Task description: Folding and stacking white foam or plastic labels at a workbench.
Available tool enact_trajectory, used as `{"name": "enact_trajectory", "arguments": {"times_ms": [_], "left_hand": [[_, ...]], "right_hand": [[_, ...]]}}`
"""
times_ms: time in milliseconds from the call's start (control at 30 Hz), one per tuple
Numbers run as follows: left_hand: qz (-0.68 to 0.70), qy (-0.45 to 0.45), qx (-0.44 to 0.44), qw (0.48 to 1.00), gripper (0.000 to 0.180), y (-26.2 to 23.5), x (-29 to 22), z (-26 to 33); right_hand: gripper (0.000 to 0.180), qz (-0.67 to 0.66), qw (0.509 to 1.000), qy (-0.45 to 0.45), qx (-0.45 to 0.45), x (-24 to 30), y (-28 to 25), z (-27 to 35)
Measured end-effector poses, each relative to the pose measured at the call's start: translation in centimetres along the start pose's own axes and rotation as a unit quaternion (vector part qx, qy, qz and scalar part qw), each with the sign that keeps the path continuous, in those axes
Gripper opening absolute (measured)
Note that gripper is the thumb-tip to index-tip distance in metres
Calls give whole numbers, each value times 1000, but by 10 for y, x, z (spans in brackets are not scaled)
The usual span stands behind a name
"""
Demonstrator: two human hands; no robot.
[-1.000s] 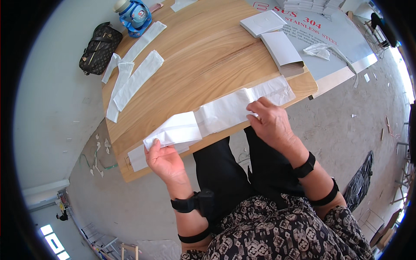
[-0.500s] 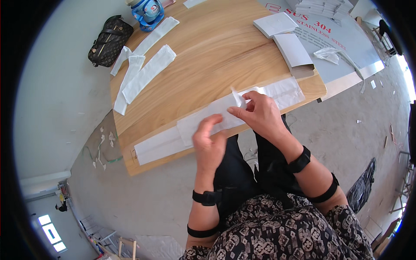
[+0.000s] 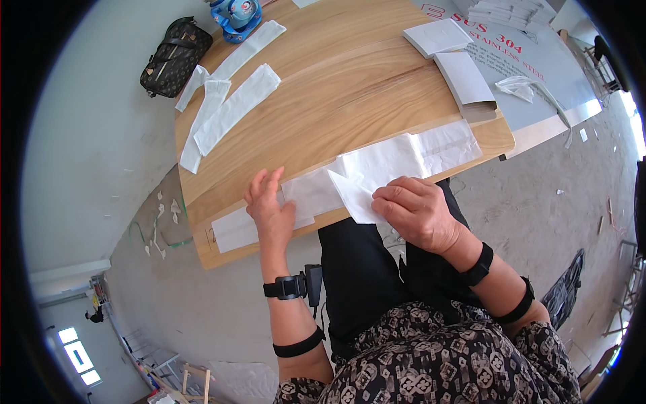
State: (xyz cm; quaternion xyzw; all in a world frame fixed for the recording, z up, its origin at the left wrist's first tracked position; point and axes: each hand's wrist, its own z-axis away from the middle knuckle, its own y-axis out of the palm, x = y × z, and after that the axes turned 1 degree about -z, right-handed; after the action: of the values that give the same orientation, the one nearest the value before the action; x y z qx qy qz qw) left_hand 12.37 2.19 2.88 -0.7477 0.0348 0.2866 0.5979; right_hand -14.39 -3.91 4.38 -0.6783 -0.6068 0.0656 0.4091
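Note:
My right hand pinches the free end of a white sheet, thin like paper or film, lifted at the table's near edge. Its fingers are closed on that end. Below it, a long white strip, wrinkled and slightly see-through at its right end, lies along the near edge. My left hand is over the strip's left part, fingers apart and holding nothing; whether it presses on the strip I cannot tell. A flat white piece extends left from under that hand.
Folded white strips lie at the table's far left, beside a dark patterned bag and a blue bottle. White boxes stand at the right. A grey sheet-covered surface adjoins the table there.
My right hand has come nearer to me, drawing the white sheet's end with it. My left hand has moved left along the strip. The view has shifted slightly.

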Motion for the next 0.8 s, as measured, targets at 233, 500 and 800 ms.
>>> {"name": "enact_trajectory", "arguments": {"times_ms": [233,500,800], "left_hand": [[10,4,75,997,64,-1,-13,-8],[-14,1,76,997,50,2,-3,-20],[-38,0,93,995,25,1,-4,-24]], "right_hand": [[24,32,997,-66,29,6,-4,6],[22,54,998,-34,1,1,-4,6],[11,23,990,137,-18,-9,4,13]]}}
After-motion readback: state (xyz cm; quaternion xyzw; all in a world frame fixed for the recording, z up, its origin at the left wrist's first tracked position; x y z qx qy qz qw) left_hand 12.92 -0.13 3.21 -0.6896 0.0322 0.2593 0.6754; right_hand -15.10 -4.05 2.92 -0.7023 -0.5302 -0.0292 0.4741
